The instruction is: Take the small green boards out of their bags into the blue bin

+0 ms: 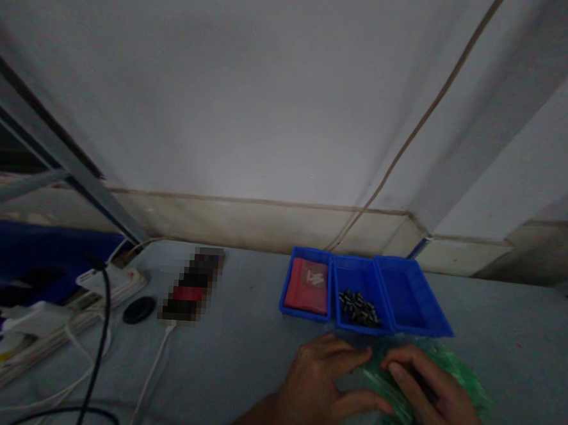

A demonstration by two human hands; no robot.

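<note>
My left hand [319, 388] is beside the left edge of a crumpled green plastic bag [467, 371]. Its thumb and fingers are spread apart, and nothing shows between them. Over the bag, my right hand [438, 401] is closed, thumb and index fingertip together; whatever they pinch is hidden or too small to name. Just beyond the hands is a row of blue plastic trays. The left tray [283, 296] holds a red packet [303, 294] with small white pieces showing. Many small black and silver cylindrical parts [359, 307] lie in the middle tray [357, 271]. Beside it sits the right tray [406, 297].
A phone-like object [193, 287], blurred out, lies left on the grey table [247, 345] with a white cable [153, 371] attached. Near it are a round black disc [139, 309], a power strip [29, 354] with white plugs and a black cable [97, 348]. A wall stands behind.
</note>
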